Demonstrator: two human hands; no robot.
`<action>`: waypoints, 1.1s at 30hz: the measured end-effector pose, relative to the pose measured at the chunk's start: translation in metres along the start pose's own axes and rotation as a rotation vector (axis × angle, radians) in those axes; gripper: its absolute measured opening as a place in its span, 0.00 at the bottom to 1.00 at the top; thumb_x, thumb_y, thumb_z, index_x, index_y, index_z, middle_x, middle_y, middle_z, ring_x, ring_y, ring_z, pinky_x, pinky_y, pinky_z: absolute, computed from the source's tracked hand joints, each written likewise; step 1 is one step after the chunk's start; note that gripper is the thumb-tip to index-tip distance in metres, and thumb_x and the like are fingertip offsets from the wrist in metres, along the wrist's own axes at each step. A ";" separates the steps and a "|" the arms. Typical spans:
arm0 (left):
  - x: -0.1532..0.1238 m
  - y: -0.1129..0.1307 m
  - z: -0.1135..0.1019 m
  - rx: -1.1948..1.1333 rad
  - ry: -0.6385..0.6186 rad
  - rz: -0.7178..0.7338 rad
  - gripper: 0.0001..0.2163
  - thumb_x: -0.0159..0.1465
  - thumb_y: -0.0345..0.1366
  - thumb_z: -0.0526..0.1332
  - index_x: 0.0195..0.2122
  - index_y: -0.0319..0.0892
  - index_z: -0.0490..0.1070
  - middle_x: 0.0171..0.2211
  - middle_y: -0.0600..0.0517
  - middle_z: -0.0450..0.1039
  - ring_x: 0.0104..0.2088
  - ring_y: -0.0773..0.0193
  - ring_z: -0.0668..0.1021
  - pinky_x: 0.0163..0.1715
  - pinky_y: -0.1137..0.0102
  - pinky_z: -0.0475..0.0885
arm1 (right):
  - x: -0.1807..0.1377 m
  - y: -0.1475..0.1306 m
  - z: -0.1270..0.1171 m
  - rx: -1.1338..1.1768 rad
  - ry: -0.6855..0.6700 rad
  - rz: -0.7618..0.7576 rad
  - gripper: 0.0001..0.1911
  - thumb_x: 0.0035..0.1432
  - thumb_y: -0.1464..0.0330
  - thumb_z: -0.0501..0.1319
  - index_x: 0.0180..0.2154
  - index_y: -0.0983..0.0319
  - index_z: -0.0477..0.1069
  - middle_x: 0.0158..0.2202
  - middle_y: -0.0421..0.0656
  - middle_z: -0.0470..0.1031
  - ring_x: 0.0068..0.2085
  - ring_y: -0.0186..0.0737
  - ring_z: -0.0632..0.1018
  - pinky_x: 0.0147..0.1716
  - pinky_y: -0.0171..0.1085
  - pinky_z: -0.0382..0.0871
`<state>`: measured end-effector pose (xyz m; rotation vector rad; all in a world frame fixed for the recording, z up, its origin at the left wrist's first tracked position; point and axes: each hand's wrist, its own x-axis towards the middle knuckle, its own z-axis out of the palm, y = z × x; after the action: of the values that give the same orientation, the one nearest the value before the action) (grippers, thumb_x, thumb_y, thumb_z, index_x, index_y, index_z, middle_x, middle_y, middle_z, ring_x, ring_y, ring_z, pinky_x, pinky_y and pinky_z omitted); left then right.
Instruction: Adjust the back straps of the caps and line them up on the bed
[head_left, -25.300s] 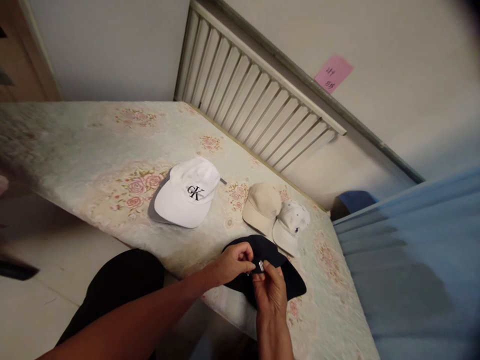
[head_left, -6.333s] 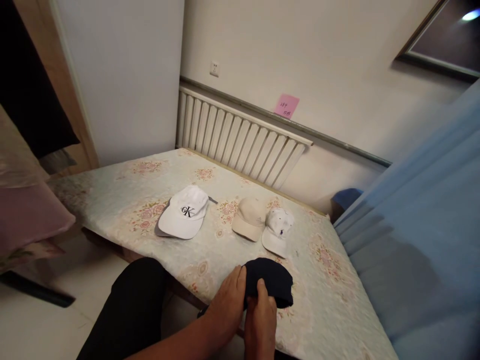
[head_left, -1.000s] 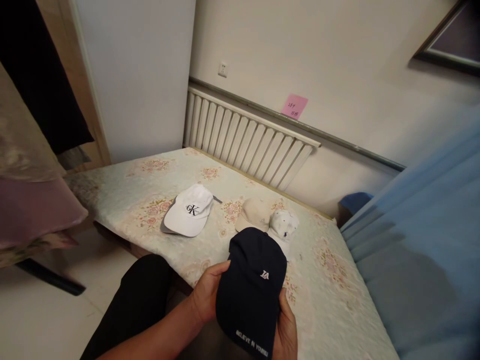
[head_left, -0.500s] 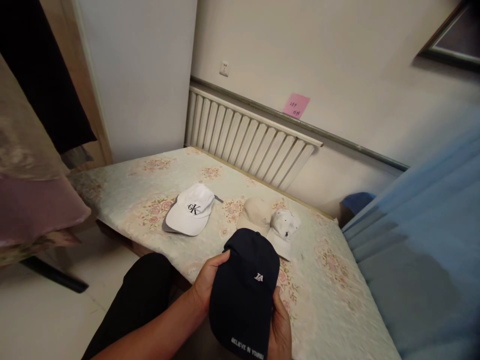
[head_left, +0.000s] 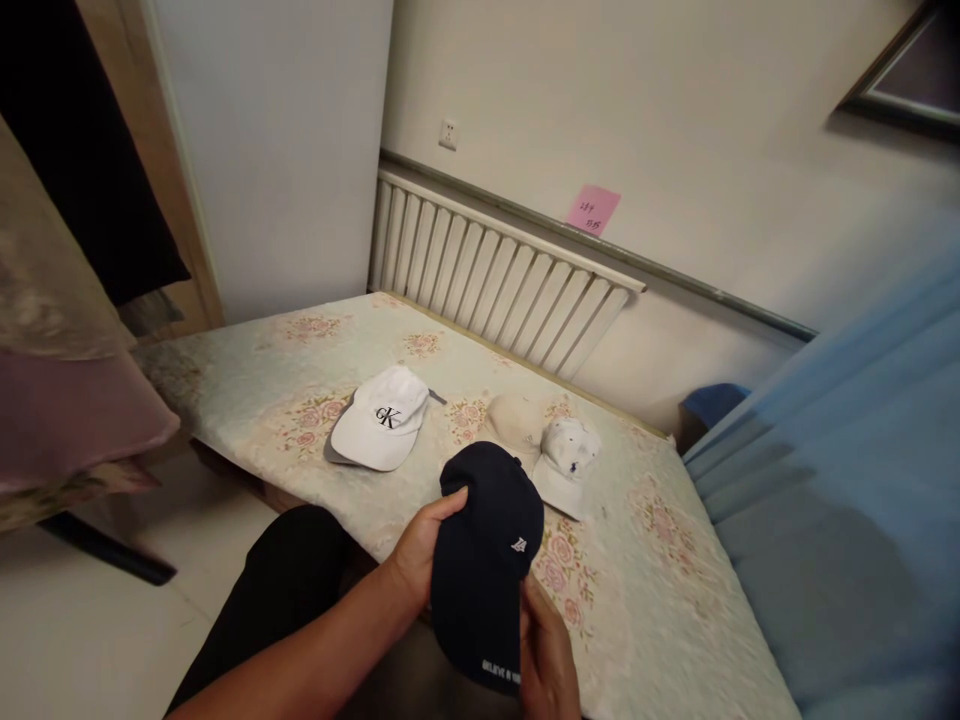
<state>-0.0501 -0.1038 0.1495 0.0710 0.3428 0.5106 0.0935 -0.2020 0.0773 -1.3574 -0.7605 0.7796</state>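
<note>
A dark navy baseball cap [head_left: 484, 570] with a small white logo and white lettering along its brim is held up in front of me. My left hand [head_left: 424, 545] grips its left side, thumb on the crown and fingers hidden behind. On the right side, my right hand [head_left: 547, 650] is closed at the cap's edge where brim and crown meet. Beyond it on the floral cover lie a beige cap [head_left: 514, 420], partly hidden by the navy one, and a white cap [head_left: 566, 465] with a small dark emblem. Farther left sits a white cap with black letters [head_left: 386, 420] and a grey underside.
The floral-covered surface [head_left: 652, 610] stretches ahead toward a white radiator [head_left: 495, 275] on the wall. A blue curtain [head_left: 847, 500] hangs at the right. Hanging cloth [head_left: 67, 400] stands at the left, and my knee [head_left: 292, 560] is beside the surface's edge.
The navy cap has turned so its front faces more to the right, and it has risen slightly. Both hands moved with it; the caps on the cover stayed put.
</note>
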 end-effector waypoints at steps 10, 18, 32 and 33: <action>0.023 -0.026 0.002 0.375 0.314 0.509 0.11 0.49 0.36 0.69 0.31 0.39 0.69 0.23 0.53 0.73 0.26 0.63 0.75 0.30 0.69 0.68 | -0.006 -0.010 0.004 -0.314 0.013 -0.155 0.24 0.55 0.60 0.59 0.52 0.63 0.67 0.54 0.51 0.70 0.54 0.49 0.71 0.53 0.49 0.66; 0.031 -0.029 -0.004 0.387 0.380 0.572 0.10 0.48 0.36 0.69 0.28 0.39 0.69 0.24 0.52 0.74 0.27 0.64 0.75 0.33 0.68 0.69 | -0.032 0.017 0.043 -0.793 -0.040 -0.586 0.30 0.57 0.72 0.53 0.61 0.62 0.53 0.64 0.52 0.55 0.63 0.50 0.59 0.56 0.55 0.62; 0.024 -0.027 0.005 0.299 0.317 0.543 0.09 0.50 0.34 0.69 0.30 0.36 0.74 0.27 0.47 0.77 0.29 0.60 0.77 0.35 0.66 0.69 | -0.032 0.028 0.040 -0.881 -0.012 -0.684 0.33 0.58 0.76 0.49 0.64 0.61 0.44 0.65 0.52 0.49 0.63 0.52 0.58 0.54 0.56 0.64; 0.023 -0.027 0.006 0.292 0.321 0.540 0.08 0.50 0.33 0.69 0.28 0.36 0.74 0.26 0.48 0.77 0.28 0.61 0.77 0.35 0.66 0.69 | -0.033 0.025 0.041 -0.890 -0.009 -0.703 0.32 0.59 0.74 0.49 0.64 0.61 0.44 0.65 0.53 0.49 0.63 0.53 0.57 0.54 0.57 0.63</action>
<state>-0.0165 -0.1164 0.1440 0.3744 0.7199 1.0084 0.0402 -0.2060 0.0543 -1.6705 -1.5833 -0.1621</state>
